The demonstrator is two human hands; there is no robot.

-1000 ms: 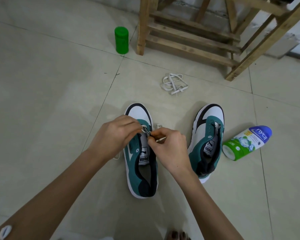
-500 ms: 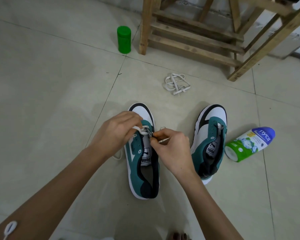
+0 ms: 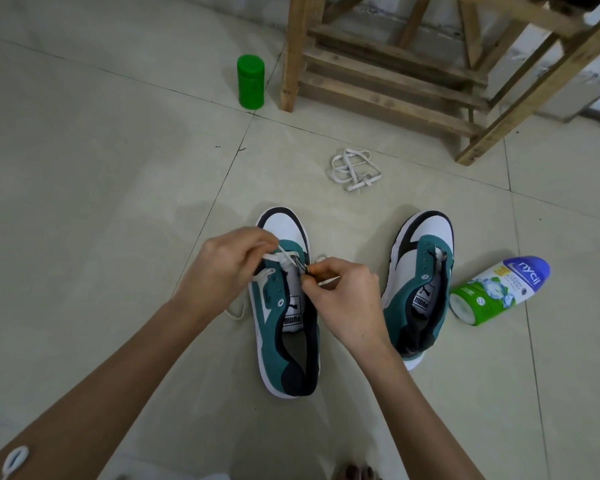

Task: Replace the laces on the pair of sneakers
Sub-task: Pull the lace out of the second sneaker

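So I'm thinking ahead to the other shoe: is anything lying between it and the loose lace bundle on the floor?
Nothing visible does: only bare floor tile separates the lace bundle from the right-hand sneaker.

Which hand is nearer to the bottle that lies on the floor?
Right. The right hand pinches the lace at the first sneaker, with only the second sneaker between it and the bottle. The left hand is beyond it, farther away.

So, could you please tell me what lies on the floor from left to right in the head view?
Green canister → sneaker being laced → loose white laces → second sneaker → toppled powder bottle.
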